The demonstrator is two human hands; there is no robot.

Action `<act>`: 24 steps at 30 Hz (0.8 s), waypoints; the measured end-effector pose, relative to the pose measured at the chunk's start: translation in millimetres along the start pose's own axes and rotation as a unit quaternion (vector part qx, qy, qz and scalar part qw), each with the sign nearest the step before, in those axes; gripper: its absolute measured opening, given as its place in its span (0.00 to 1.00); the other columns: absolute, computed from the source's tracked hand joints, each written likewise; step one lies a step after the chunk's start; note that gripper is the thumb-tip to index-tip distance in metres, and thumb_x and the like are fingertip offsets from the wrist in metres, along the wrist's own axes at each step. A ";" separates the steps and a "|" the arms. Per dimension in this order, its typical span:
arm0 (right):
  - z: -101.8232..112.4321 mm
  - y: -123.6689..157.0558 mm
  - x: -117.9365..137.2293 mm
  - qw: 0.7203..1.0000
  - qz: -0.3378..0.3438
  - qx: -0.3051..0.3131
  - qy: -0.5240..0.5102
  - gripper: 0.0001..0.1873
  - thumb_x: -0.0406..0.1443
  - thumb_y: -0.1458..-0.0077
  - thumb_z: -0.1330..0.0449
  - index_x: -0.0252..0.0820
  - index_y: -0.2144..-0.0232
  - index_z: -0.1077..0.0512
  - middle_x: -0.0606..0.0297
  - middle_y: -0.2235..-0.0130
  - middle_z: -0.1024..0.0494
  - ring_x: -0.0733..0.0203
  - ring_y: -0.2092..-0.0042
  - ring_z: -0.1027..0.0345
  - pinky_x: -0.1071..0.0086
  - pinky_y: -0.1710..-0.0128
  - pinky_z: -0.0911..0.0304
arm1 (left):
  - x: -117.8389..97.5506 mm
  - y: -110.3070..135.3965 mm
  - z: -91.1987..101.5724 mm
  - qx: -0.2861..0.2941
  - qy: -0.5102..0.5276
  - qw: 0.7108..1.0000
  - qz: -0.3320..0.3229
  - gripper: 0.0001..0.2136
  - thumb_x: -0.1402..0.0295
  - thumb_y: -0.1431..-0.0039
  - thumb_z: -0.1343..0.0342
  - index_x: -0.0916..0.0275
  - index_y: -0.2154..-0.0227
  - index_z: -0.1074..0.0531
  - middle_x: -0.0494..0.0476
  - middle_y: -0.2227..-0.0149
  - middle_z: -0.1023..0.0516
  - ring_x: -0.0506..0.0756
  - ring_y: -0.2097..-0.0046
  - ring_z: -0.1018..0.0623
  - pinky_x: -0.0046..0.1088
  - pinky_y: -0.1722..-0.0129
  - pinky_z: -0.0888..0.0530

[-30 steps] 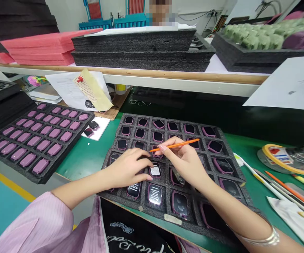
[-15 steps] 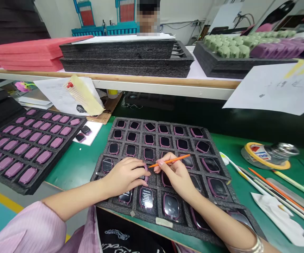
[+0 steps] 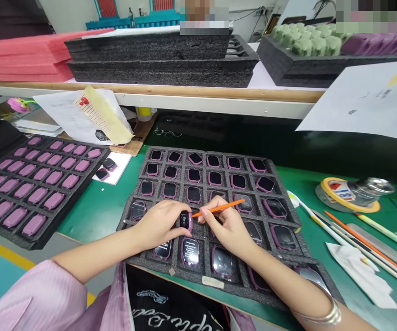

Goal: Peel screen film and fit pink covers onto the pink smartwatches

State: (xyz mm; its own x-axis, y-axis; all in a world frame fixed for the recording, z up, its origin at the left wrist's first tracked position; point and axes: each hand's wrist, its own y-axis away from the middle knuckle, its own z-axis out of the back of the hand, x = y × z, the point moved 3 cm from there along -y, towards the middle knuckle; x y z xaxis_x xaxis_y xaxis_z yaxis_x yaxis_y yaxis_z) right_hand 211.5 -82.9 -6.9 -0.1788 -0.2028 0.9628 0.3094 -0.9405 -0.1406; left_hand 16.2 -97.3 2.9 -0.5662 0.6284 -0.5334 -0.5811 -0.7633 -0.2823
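My left hand [image 3: 162, 219] grips a purple smartwatch case [image 3: 185, 220] between thumb and fingers, its lit screen facing up. In my right hand [image 3: 224, 223] is a thin orange stick [image 3: 228, 206], held like a pen. The stick's tip meets or nearly meets the watch's right side edge; I cannot tell which. Both hands are over a dark foam tray [image 3: 213, 281] whose compartments hold several purple watch cases with dark screens. Just below my hands, one watch [image 3: 190, 251] shows lines of text on its screen. My right hand and forearm hide some compartments.
A second foam tray [image 3: 43, 239] of purple cases lies at left. Two loose watches [image 3: 102, 174] rest on white paper. At right are a metal-topped glass bottle [image 3: 353, 195], several sticks and a crumpled tissue [image 3: 362, 276]. A shelf edge [image 3: 219, 94] with foam trays crosses behind.
The watch in my left hand has turned so its lit screen now shows. The orange stick stays in my right hand, its tip slightly left. The whole view has shifted a little.
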 end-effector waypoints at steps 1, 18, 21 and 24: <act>0.3 0.0 0.4 1.000 0.003 -0.001 0.006 0.20 0.54 0.37 0.43 0.45 0.69 0.30 0.62 0.71 0.22 0.57 0.68 0.26 0.62 0.63 0.30 | -1.0 -0.4 0.6 0.002 0.000 1.000 0.004 0.23 0.54 0.41 0.36 0.60 0.48 0.33 0.62 0.51 0.21 0.62 0.48 0.21 0.45 0.46 0.24; 22.1 14.6 37.2 0.998 -0.028 -0.060 -0.023 0.20 0.55 0.42 0.37 0.46 0.69 0.30 0.63 0.73 0.21 0.57 0.70 0.25 0.65 0.68 0.28 | -56.7 39.2 -9.0 0.026 -0.110 0.991 -0.075 0.11 0.60 0.35 0.42 0.62 0.57 0.24 0.71 0.42 0.28 0.71 0.34 0.34 0.61 0.37 0.35; 10.7 34.2 39.3 0.998 -0.052 -0.010 -0.027 0.20 0.54 0.40 0.38 0.46 0.68 0.28 0.62 0.71 0.21 0.58 0.69 0.25 0.65 0.67 0.28 | -56.3 41.3 -8.7 0.033 -0.111 0.991 -0.069 0.13 0.59 0.34 0.43 0.59 0.52 0.25 0.66 0.49 0.25 0.68 0.40 0.27 0.60 0.38 0.32; -0.8 49.4 36.0 0.997 -0.054 -0.006 -0.050 0.18 0.52 0.38 0.40 0.45 0.67 0.28 0.64 0.71 0.21 0.60 0.70 0.26 0.67 0.66 0.28 | -57.3 39.8 -9.3 0.046 -0.116 0.990 -0.065 0.15 0.56 0.35 0.42 0.58 0.52 0.24 0.67 0.49 0.27 0.69 0.39 0.28 0.60 0.38 0.32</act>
State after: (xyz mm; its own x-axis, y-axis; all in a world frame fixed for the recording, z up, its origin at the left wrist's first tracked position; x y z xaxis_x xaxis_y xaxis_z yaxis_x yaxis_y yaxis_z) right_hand 219.7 -136.9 20.6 -0.1156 -0.0720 0.9907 0.2816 -0.9588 -0.0368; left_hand 30.9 -165.1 14.9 -0.5964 0.7460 -0.2963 -0.7029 -0.6636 -0.2561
